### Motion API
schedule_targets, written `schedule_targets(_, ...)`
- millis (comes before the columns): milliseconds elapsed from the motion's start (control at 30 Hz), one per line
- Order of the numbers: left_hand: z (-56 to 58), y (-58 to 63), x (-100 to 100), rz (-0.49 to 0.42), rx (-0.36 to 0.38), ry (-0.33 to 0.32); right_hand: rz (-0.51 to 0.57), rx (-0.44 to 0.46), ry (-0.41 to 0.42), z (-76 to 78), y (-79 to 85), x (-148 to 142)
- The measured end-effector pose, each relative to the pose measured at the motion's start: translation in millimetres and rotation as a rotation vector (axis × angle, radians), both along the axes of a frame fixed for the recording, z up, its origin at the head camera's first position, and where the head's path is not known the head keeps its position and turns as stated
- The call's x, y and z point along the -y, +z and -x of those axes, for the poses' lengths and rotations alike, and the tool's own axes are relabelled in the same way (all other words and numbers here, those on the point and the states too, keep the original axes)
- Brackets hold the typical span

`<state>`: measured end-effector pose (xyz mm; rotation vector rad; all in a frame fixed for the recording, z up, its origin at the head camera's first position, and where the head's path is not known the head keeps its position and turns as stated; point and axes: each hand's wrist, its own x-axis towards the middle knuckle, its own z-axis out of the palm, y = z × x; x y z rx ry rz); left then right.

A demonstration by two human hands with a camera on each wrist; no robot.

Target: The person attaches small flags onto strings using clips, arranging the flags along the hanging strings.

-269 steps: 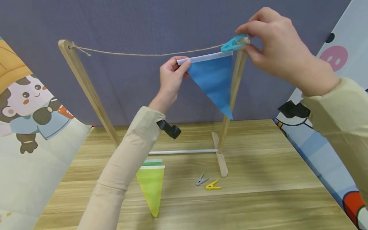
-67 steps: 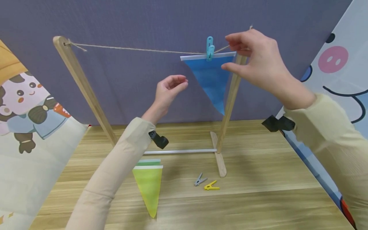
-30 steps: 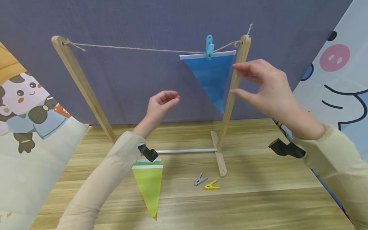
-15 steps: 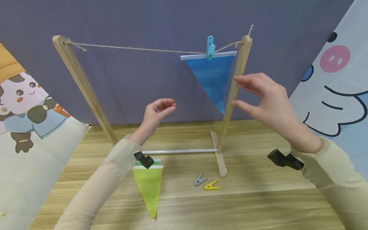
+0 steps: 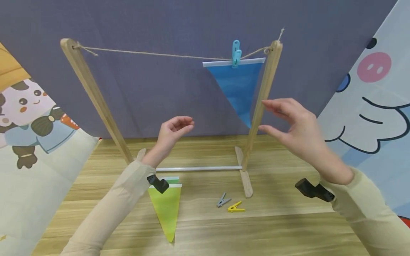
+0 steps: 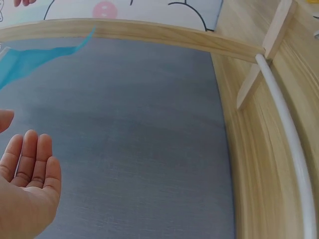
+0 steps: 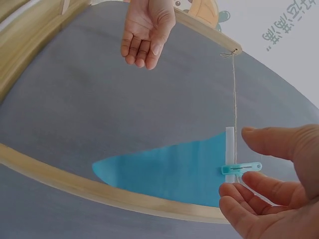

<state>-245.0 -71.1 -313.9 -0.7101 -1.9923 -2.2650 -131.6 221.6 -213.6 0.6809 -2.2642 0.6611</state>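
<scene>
A blue triangular pennant (image 5: 236,85) with a white top band hangs from the string (image 5: 153,54), near its right end. One light-blue clothespin (image 5: 236,54) clips the band to the string and stands upright. My left hand (image 5: 173,137) hovers left of and below the pennant, fingers loosely bent and holding nothing. Beside the right post (image 5: 266,81), my right hand (image 5: 298,131) is raised with thumb and fingers spread apart, nothing between them. The right wrist view shows the pennant, clothespin and both bare hands.
On the table (image 5: 282,227) lie a yellow pennant (image 5: 166,208) partly over a green pennant (image 5: 171,180). To their right are a grey clothespin (image 5: 223,200) and a yellow clothespin (image 5: 236,207). A white rod (image 5: 198,169) joins the frame's feet; the left post (image 5: 96,96) holds the string's other end.
The light-blue clothespin, earlier in my right fingers, now clips the blue pennant, which my left hand has let go. Both hands have since sunk lower, away from the string.
</scene>
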Motion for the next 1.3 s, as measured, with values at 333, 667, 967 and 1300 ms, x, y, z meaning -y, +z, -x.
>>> schedule_targets(333, -4.6, -12.1, 9, -0.012, 0.009, 0.003, 0.045, 0.045, 0.024, -2.3, -22.7, -2)
schedule_targets(667, -11.8, -25.1, 19, 0.005, 0.028, 0.012, 0.102, 0.105, 0.035, -4.8, -45.0, -4)
schedule_targets(967, -16.7, -42.4, 29, 0.011, 0.057, 0.025, 0.18, 0.155, 0.056, -8.8, -70.8, -8)
schedule_targets(1300, -21.3, -59.0, 40, 0.008, 0.102, 0.056, 0.293, 0.197, 0.133, -7.4, -91.4, -5)
